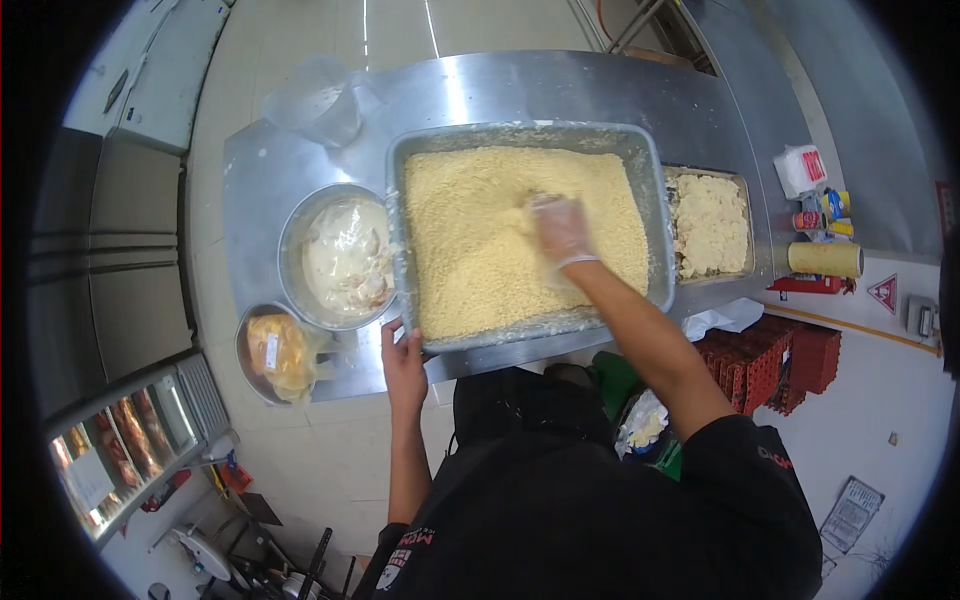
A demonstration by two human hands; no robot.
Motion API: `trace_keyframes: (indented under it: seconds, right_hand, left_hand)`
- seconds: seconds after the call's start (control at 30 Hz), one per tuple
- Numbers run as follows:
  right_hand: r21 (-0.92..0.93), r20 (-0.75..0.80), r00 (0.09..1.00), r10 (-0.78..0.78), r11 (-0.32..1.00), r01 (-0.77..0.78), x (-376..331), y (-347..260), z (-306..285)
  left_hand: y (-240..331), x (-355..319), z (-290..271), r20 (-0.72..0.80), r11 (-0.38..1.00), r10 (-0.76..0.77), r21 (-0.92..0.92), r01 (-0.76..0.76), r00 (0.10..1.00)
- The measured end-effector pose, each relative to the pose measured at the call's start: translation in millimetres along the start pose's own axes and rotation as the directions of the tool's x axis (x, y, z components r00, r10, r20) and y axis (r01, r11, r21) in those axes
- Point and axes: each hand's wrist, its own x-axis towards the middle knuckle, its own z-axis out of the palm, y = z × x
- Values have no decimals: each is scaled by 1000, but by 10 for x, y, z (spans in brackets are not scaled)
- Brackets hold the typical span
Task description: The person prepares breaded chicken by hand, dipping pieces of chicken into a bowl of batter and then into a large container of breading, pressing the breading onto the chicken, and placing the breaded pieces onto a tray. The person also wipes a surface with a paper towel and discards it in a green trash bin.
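A big grey plastic tub (660, 220) holds pale yellow breadcrumbs (480, 270). My right hand (562, 228), in a clear plastic glove, is down in the crumbs right of the middle; motion smears its fingers, and a small pale piece seems to lie beside them. My bare left hand (404, 362) grips the tub's near left corner. Left of the tub, a round metal bowl (287, 262) contains white batter with pieces in it. A smaller metal bowl (243, 352) nearer me carries a bag of orange-yellow food (280, 350). On the right, a metal tray (748, 222) is filled with crumb-coated pieces.
Everything stands on a steel table (520, 85). A clear plastic jug (328, 105) is at its far left. Red crates (745, 365) and a green bin (612, 380) sit below the right near edge. Small packages and a yellow roll (825, 259) lie beyond the tray.
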Motion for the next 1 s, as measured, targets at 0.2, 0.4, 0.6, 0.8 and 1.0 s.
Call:
trace_keyframes:
  seconds: [0.2,0.4,0.6,0.8,1.0]
  right_hand:
    - [-95,248,964,-99,988,126,-373,-379,-512]
    - [378,-17,926,-376,855,354,-462,-1146,-97]
    - [18,82,890,-448,894,448,-506,-51,-173]
    - [229,-77,994,-82,968,98,-317,518,-127]
    - [181,174,915,363,902,-392,-292,703,227]
  left_hand:
    - [-38,22,-52,5,998,12,-59,-12,1000]
    - [81,28,17,63,1000,-30,4,30,998]
    - [69,33,-44,52,1000,-22,-19,23,998]
    - [74,17,-133,23,988,-153,-15,153,988]
    - [156,-495,-384,113,591,-368,795,139,923]
